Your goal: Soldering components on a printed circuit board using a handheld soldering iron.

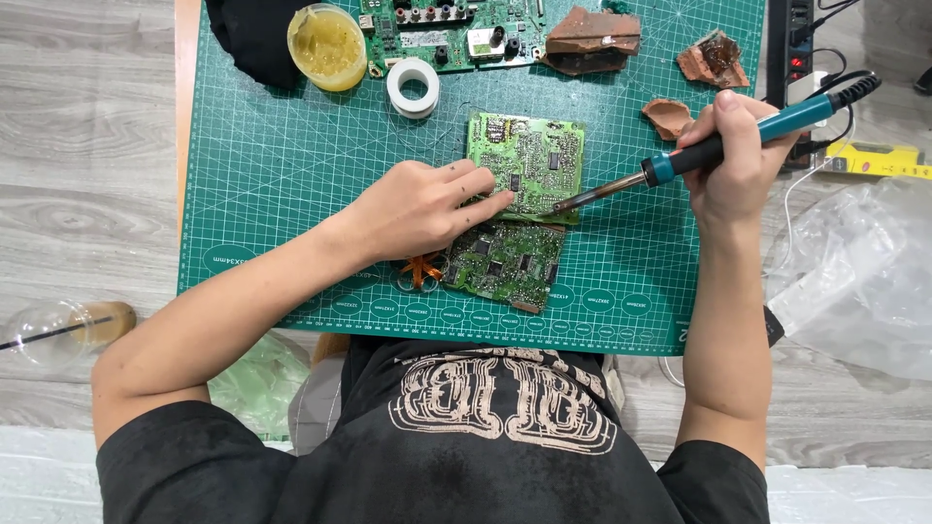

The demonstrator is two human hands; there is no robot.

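Note:
A green circuit board [529, 160] lies on the green cutting mat [291, 165], with a darker second board [505, 262] just below it. My left hand [427, 209] rests flat, its fingers pressing on the lower left part of the upper board. My right hand [733, 160] grips a soldering iron [748, 136] with a teal and black handle. Its metal tip touches the lower right edge of the upper board.
At the mat's top edge are a yellow tub of flux [327, 44], a white solder spool [413, 85], a larger circuit board [447, 29] and brown broken pieces [592, 39]. A power strip [794, 49] and clear plastic bag [864, 272] lie right; a plastic cup [58, 330] left.

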